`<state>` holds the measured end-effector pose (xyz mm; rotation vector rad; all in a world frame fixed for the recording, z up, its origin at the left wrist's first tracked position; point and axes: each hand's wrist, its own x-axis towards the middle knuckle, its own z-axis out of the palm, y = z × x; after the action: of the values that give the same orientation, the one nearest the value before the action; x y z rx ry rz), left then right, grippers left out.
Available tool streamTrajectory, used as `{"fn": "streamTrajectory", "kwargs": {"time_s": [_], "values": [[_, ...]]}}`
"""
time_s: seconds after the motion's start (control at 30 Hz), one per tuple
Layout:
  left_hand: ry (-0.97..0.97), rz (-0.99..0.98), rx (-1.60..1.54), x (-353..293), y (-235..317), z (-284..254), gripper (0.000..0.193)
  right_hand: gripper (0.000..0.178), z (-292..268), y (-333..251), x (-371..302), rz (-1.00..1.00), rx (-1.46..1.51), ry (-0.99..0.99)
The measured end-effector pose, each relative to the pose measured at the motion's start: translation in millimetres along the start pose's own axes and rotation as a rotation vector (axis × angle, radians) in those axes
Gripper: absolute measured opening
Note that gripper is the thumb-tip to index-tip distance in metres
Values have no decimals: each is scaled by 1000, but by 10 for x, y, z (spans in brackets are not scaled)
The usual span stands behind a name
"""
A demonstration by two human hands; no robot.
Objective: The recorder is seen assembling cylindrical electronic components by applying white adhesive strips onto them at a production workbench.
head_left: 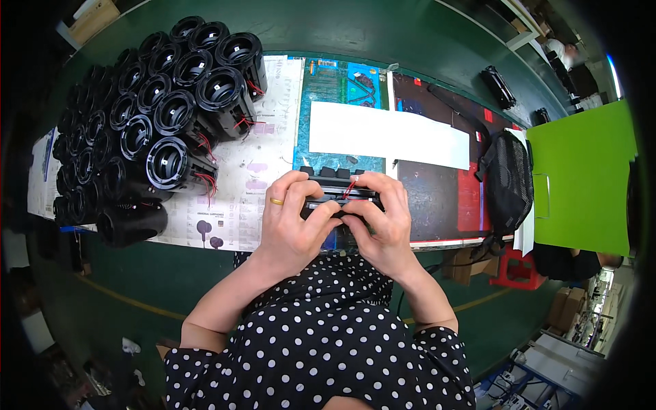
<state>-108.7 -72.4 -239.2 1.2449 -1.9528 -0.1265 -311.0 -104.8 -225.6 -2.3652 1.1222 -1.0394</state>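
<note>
Nearby, black cylinders (pixel 156 94) stand left, white paper (pixel 386 134) ahead, both hands (pixel 290 222) (pixel 388 231) gripping a black housing (pixel 332 182).

The left hand (pixel 290 219) and right hand (pixel 386 224) were close together, both closed in a grip, fingers bent, their inner fingertips nearly meeting between them. From bent elbows, the left arm (pixel 236 292) slanted far and right, the right arm (pixel 427 295) far and left, wrists well apart.
</note>
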Motion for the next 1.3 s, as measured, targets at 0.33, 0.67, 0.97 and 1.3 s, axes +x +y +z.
{"fn": "streamTrajectory", "kwargs": {"time_s": [0.33,0.67,0.97,1.3], "values": [[-45,-35,-72,24,-169,-149,47,39,-112,332,-193,-47,125,-41],[257,-110,602,22,-590,-1293,44,37,-277,1686,1028,209,399,215],[191,-117,524,-8,-648,-1470,44,56,-215,3255,2245,258,-504,85],[283,-268,22,-28,-174,-1515,45,95,-70,494,893,29,620,-300]]}}
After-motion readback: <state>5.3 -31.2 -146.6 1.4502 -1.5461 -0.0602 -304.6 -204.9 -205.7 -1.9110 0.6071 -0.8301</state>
